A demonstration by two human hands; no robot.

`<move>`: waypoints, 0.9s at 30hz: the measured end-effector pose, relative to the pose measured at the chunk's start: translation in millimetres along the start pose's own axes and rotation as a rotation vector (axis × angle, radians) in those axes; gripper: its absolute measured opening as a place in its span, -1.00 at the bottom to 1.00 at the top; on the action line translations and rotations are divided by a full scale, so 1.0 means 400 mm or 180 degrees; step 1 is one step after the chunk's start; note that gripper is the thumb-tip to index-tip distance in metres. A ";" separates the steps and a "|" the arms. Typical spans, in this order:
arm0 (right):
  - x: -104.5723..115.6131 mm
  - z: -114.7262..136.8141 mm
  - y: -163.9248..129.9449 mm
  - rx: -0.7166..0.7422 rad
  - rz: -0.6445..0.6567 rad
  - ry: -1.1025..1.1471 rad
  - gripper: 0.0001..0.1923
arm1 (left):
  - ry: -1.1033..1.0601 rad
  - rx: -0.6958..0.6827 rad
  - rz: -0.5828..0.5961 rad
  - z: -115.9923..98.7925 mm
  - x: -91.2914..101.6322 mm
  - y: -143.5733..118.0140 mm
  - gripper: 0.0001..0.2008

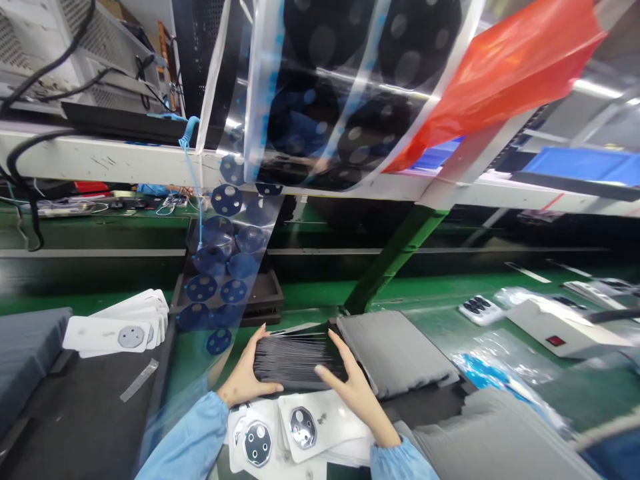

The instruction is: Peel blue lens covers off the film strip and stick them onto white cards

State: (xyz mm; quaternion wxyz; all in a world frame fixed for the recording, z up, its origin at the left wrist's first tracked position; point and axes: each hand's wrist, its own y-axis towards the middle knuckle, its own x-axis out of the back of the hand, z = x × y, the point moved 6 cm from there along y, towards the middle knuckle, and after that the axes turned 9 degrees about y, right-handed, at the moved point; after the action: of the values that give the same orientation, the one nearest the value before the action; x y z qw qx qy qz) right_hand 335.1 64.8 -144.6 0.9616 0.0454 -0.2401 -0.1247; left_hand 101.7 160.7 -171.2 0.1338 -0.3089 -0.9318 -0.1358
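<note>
At six o'clock, nearest the viewer, lie white flat panels with round silver camera rings [280,433], fanned loosely between two light-blue sleeves. Just beyond them both hands grip a thick stack of thin black sheets [295,360] standing on edge on the green bench [430,320]. The left hand [247,380] clasps the stack's left end, fingers curled over its top and thumb along the front; the right hand [350,387] clasps the right end — fingers spread on the front face.

At three o'clock of the stack rests a grey foam pad [395,353], touching it. At nine o'clock, apart, sits a fanned pile of white panels [125,323]. At eleven o'clock a clear film strip dotted with dark blue round stickers [225,267] hangs down over a black tray [270,293]. Farther, at two o'clock, a white box with a red switch [560,327] — and at one o'clock, high up, a red plastic sheet [505,73].
</note>
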 end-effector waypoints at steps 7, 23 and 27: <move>0.008 -0.100 0.112 -0.0351 -0.0549 0.0835 -0.51 | 0.0014 0.0041 0.0033 -0.003 -0.001 0.002 0.24; -0.130 -0.102 0.168 -0.0512 -0.0102 0.1262 -0.60 | -0.0032 0.0153 -0.0030 0.009 0.019 -0.002 0.40; -0.130 -0.105 0.166 -0.0711 -0.0053 0.1530 -0.58 | 0.0027 0.0141 -0.0078 0.009 0.021 0.001 0.42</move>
State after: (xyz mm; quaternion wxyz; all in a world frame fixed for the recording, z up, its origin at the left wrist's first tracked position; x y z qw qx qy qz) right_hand 325.2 143.7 -195.3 0.9890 -0.0307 0.0109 -0.1440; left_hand 94.7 166.7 -171.7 0.1429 -0.2939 -0.9377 -0.1181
